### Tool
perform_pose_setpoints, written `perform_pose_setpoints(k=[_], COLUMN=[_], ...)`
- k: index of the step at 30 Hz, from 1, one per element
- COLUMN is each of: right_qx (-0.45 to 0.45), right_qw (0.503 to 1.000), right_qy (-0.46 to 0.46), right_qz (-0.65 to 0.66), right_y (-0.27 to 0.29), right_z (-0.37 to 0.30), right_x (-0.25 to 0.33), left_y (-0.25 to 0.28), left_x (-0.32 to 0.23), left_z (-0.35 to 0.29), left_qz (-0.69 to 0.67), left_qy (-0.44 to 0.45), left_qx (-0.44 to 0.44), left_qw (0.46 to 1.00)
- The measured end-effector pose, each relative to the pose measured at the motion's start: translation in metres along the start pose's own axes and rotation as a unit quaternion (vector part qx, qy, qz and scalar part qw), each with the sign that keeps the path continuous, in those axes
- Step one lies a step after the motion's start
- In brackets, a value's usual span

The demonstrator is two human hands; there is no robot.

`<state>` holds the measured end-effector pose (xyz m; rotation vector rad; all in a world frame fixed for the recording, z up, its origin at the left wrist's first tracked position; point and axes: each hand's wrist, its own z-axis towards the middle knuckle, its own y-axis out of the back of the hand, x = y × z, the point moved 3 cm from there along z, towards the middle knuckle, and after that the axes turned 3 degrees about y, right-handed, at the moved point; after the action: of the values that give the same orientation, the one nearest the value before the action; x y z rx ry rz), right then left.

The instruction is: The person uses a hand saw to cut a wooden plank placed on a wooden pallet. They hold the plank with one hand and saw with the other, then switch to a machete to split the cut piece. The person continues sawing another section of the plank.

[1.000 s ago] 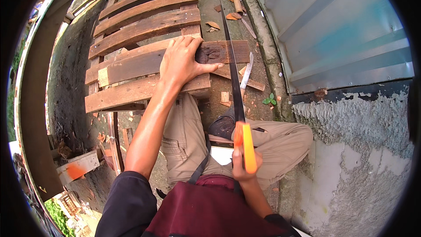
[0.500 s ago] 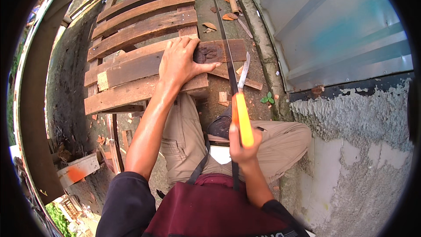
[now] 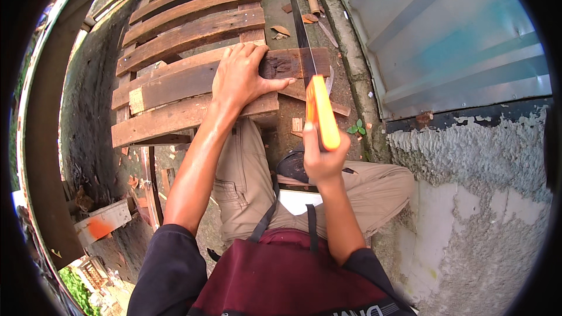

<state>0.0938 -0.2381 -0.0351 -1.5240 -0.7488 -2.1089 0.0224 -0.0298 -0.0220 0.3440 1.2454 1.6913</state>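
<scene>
Pale lettering is running upside down along the lower front of the maroon garment [image 3: 269,275], beside a dark band at the picture's bottom edge. The right hand [image 3: 326,155] is holding a saw [image 3: 324,114] by its yellow and orange handle, its grip wrapping tightly around the near end while the thumb is lying along the left side. The saw's dark blade is pointing away from the person and crossing a dark wooden board [image 3: 284,63]; how deep the teeth are sitting cannot be told. The board is lying across the near part of a slatted wooden surface [image 3: 193,30], its right end overhanging the side. The left hand [image 3: 240,77] is resting palm down on the board, left of the blade, its grip spreading wide: the fingers are lying together toward the far edge and the thumb is stretching out to the right, near the blade. A pale knife [image 3: 331,78] is showing partly behind the saw, and a narrow wood strip [image 3: 339,109] is slanting beneath the overhang. A small wood block [image 3: 297,124] is lying on the ground nearby, a green seedling [image 3: 356,127] is growing to its right, and dry leaves [image 3: 280,30] are lying beyond the board.
</scene>
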Motion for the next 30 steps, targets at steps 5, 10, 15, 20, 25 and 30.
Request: perform_pose_setpoints(k=[5,10,15,20,25,30], right_qx=[0.061,0.046,0.018,0.041,0.068,0.026], right_qw=[0.983,0.994,0.999,0.980,0.984,0.998], right_qy=[0.124,0.075,0.041,0.136,0.114,0.057], right_qz=[-0.119,-0.070,0.014,-0.139,-0.120,0.016], right_y=[0.066,0.044,-0.005,0.060,0.076,-0.004], right_z=[-0.156,-0.072,0.013,-0.133,-0.144,0.019], right_x=[0.018,0.017,0.009,0.005,0.015,0.009], left_y=[0.007,-0.001,0.004,0.005,0.007,0.004], left_x=[0.001,0.000,-0.001,-0.003,0.000,-0.005], left_z=[0.001,0.002,0.008,0.005,0.003,0.008], left_qz=[-0.004,-0.004,0.009,0.005,0.001,-0.001], left_qy=[0.007,0.005,0.012,0.008,0.018,0.009], left_qx=[0.014,-0.019,-0.005,-0.002,-0.005,-0.010], left_qw=[1.000,1.000,1.000,1.000,1.000,1.000])
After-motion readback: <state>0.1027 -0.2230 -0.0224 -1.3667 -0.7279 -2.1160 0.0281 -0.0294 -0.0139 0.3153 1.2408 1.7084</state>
